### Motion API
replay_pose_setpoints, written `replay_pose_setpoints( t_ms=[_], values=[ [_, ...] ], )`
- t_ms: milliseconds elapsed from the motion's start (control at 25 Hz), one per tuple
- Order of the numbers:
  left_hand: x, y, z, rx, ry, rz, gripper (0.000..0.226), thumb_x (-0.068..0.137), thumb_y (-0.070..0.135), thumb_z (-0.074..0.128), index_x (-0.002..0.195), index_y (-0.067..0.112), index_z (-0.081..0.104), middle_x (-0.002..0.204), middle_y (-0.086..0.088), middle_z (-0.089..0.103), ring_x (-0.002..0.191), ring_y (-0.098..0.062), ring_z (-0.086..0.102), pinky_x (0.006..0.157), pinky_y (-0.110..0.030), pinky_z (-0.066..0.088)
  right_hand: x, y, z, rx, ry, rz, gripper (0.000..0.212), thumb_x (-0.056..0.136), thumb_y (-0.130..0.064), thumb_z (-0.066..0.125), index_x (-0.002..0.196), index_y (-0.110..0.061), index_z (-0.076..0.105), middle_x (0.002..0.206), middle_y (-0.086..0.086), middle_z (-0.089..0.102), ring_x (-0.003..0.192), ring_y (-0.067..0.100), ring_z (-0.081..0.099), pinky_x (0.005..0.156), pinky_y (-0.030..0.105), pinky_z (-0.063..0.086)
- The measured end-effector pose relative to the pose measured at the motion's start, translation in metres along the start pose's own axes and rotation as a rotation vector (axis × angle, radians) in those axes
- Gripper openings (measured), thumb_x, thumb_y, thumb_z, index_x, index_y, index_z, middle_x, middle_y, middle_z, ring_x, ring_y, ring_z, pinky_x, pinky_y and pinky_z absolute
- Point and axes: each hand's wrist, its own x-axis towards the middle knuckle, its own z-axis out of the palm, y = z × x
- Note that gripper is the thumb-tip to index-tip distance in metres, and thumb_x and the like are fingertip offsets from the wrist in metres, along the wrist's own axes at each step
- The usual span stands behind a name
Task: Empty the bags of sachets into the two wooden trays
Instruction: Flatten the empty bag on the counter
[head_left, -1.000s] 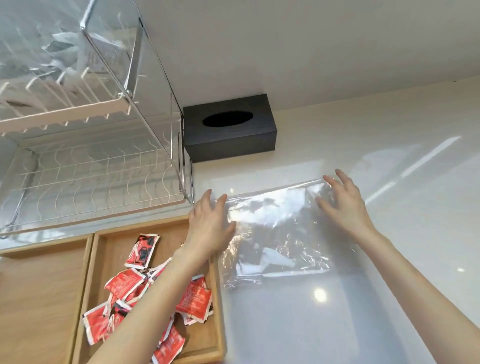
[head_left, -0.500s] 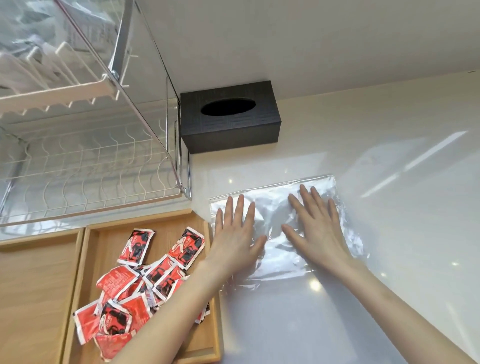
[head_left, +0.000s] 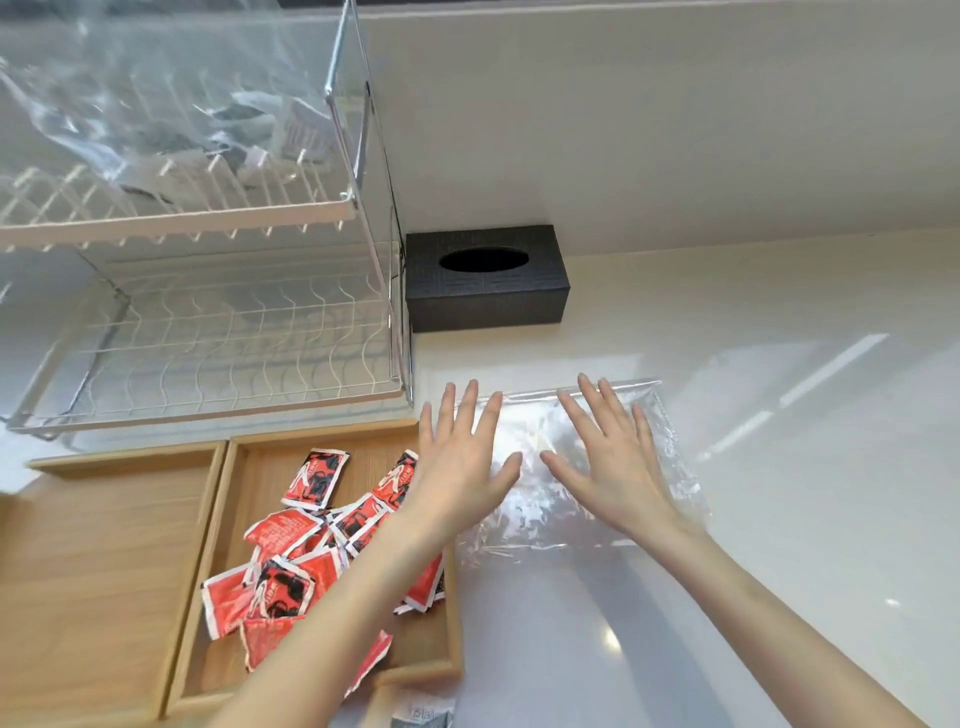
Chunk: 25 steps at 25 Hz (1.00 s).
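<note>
An emptied clear plastic bag (head_left: 582, 499) is pressed flat on the white counter (head_left: 779, 519), at about three o'clock from the right wooden tray (head_left: 249, 670), with its left edge lying just beside that tray's rim. The red sachets (head_left: 291, 566) are heaped in the right wooden tray, while the left wooden tray (head_left: 93, 571) is seen bare, so one half of the task is judged still to be done. The main risk is judged to lie in the bag itself: thin film on a glossy top can be dragged sideways by a palm, and the near sachets could be brushed by the left forearm, which is stretched across the tray from six o'clock toward one o'clock. A small grey-printed packet (head_left: 423, 714) at the lower edge, below the tray, could also be overlooked; what it is cannot be told. The left hand (head_left: 462, 467) is laid palm down on the bag's left part, fingers spread and straight, nothing gripped. The right hand (head_left: 608, 462) is laid likewise toward the bag's middle and right, fingers fanned toward twelve o'clock, released and flat, thumb pointed at the other thumb. Both wrists are held low and level.
</note>
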Motion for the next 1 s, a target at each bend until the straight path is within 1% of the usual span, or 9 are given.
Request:
replay_pose_setpoints(
  t_ms=[80,160,360,560,640,760,800,1000],
  values=[
    [-0.014,-0.006,-0.019,0.018,0.045,-0.014,0.068,0.088,0.047,0.036,0.144,0.021,0.008,0.156,-0.009,0.002,0.143,-0.026,-0.009,0.113,-0.044,-0.008,-0.004,-0.019,-0.011,-0.019,0.019,-0.03,0.066,0.086,-0.048,0.047,0.143,-0.028,0.019,0.156,-0.003,0.008,0.143,0.011,-0.004,0.114,0.038,-0.008],
    [-0.029,-0.015,-0.038,0.046,0.082,-0.022,0.069,0.088,0.048,0.035,0.144,0.021,0.007,0.156,-0.01,0.002,0.143,-0.027,-0.009,0.113,-0.044,-0.009,-0.008,-0.04,-0.022,-0.054,0.033,-0.062,0.066,0.087,-0.049,0.045,0.143,-0.029,0.017,0.157,-0.003,0.005,0.144,0.013,-0.004,0.114,0.038,-0.008],
    [-0.066,-0.042,-0.077,0.078,0.171,-0.044,0.068,0.088,0.05,0.033,0.144,0.022,0.007,0.156,-0.009,0.001,0.143,-0.026,-0.01,0.113,-0.044,-0.009,-0.018,-0.089,-0.039,-0.093,0.094,-0.145,0.067,0.087,-0.051,0.043,0.144,-0.031,0.014,0.157,-0.005,0.003,0.144,0.013,-0.006,0.114,0.038,-0.01],
    [-0.102,-0.074,-0.104,0.083,0.201,-0.088,0.069,0.087,0.052,0.031,0.144,0.024,0.003,0.156,-0.009,-0.003,0.142,-0.024,-0.013,0.113,-0.043,-0.01,-0.029,-0.135,-0.039,-0.079,0.098,-0.211,0.067,0.086,-0.052,0.043,0.143,-0.031,0.014,0.157,-0.004,0.003,0.144,0.013,-0.007,0.114,0.038,-0.009],
    [-0.114,-0.086,-0.114,0.068,0.222,-0.099,0.069,0.087,0.052,0.033,0.144,0.024,0.004,0.156,-0.008,-0.002,0.143,-0.023,-0.011,0.113,-0.042,-0.007,-0.03,-0.154,-0.038,-0.053,0.107,-0.235,0.067,0.086,-0.05,0.045,0.143,-0.031,0.014,0.157,-0.004,0.005,0.144,0.013,-0.003,0.115,0.038,-0.004],
    [-0.126,-0.104,-0.136,0.029,0.269,-0.111,0.07,0.087,0.051,0.036,0.144,0.023,0.006,0.156,-0.007,0.001,0.143,-0.021,-0.006,0.114,-0.041,-0.004,-0.029,-0.182,-0.039,0.019,0.124,-0.262,0.068,0.086,-0.046,0.05,0.143,-0.03,0.017,0.156,-0.002,0.01,0.144,0.015,0.007,0.115,0.035,0.009],
    [-0.128,-0.109,-0.143,0.018,0.286,-0.113,0.07,0.087,0.051,0.037,0.144,0.023,0.007,0.156,-0.007,0.002,0.143,-0.021,-0.004,0.114,-0.041,-0.003,-0.028,-0.19,-0.04,0.026,0.134,-0.272,0.068,0.085,-0.045,0.051,0.143,-0.029,0.018,0.156,-0.002,0.011,0.143,0.015,0.008,0.114,0.034,0.011],
    [-0.13,-0.131,-0.187,0.018,0.385,-0.102,0.069,0.087,0.048,0.038,0.144,0.021,0.01,0.156,-0.006,0.008,0.143,-0.02,0.003,0.115,-0.04,0.002,-0.012,-0.228,-0.053,-0.002,0.2,-0.329,0.068,0.086,-0.043,0.051,0.143,-0.028,0.018,0.156,0.0,0.013,0.143,0.015,0.008,0.115,0.036,0.008]
  ],
)
